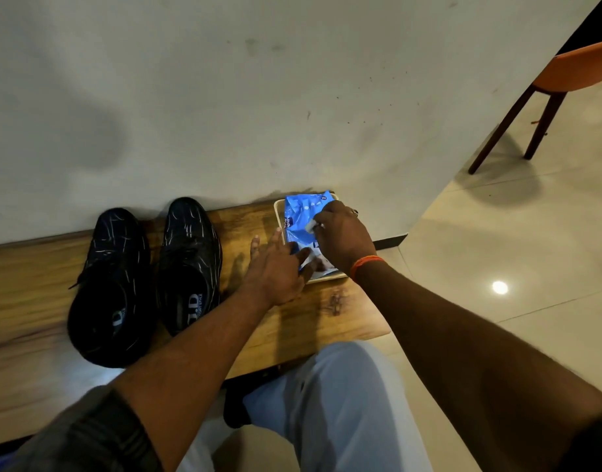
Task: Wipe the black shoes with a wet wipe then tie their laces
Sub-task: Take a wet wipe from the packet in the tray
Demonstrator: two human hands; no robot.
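Head view. Two black shoes [146, 284] stand side by side on the wooden desk [27, 284], toes toward the wall [224, 97], laces loose. To their right, a pale tray [278, 209] holds a blue wet-wipe pack [301, 216]. The left hand [279, 270] lies with straight fingers [303, 255] pressed flat on the near end of the pack. The right hand [344, 233] (orange band at the wrist) reaches over the pack's middle, its fingers pinching a small white tab or wipe [310, 226] at the pack's top face. The shoes lie well apart from both hands. An orange chair [578, 69] stands on the tiled floor [497, 233].
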